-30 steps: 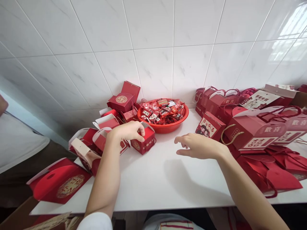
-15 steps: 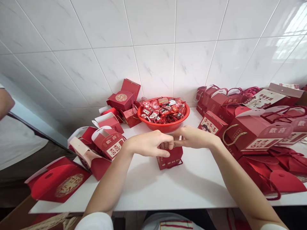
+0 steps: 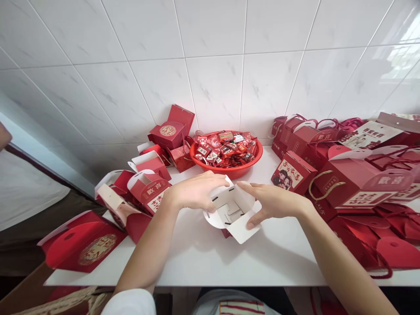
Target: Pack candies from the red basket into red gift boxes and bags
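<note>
In front of me on the white table [image 3: 197,258] stands a small red gift box [image 3: 234,209], its flaps spread and its white inside showing. Nothing lies in it that I can see. My left hand [image 3: 200,192] grips the flaps on the left and far side, thumb at the left edge. The right side is held by my right hand [image 3: 271,201], whose thumb presses the near flap while the fingers rest behind the right one. Just beyond the box is a red plastic basin [image 3: 231,173] heaped with wrapped candies [image 3: 226,148].
Several red gift boxes [image 3: 154,192] stand on the left, one large open box [image 3: 88,245] at the corner. On the right, many boxes with rope handles [image 3: 357,179] are piled up. A tiled wall [image 3: 216,87] closes the back. Another person's clothing [image 3: 29,188] shows at far left.
The box top has come open: its flaps are now folded outward and the white inside shows. My hands have moved apart, one to each side of it.
</note>
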A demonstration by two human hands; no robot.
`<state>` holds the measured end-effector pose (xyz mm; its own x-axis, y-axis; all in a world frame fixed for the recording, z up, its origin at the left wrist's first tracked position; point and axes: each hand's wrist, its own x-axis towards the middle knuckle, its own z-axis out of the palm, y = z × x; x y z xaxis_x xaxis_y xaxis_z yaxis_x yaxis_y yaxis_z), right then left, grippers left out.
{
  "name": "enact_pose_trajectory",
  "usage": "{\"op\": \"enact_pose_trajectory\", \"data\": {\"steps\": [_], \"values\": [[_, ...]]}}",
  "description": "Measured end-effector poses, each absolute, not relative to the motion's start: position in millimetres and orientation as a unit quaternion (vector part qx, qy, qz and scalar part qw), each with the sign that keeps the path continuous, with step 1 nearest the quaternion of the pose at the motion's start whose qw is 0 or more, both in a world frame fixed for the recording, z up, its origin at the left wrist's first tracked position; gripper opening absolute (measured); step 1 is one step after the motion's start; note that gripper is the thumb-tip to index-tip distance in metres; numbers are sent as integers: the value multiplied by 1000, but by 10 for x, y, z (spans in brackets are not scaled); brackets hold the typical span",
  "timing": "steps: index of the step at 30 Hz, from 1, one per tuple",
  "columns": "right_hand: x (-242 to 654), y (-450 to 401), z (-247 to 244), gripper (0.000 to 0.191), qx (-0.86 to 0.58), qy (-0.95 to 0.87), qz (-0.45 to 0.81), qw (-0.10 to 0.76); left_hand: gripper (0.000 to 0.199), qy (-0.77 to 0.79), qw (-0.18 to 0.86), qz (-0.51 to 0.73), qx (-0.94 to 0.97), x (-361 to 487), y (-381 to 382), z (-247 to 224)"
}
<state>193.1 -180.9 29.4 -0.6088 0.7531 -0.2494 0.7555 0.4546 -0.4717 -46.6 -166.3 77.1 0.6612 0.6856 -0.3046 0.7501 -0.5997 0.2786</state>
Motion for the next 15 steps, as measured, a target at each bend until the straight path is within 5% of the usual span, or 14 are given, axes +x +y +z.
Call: {"op": "enact_pose_trajectory", "data": {"steps": [15], "values": [[2182,-1462,218,91,556,811,-183,-15,47,496,140,-47,855,-302,-1611,547]]}}
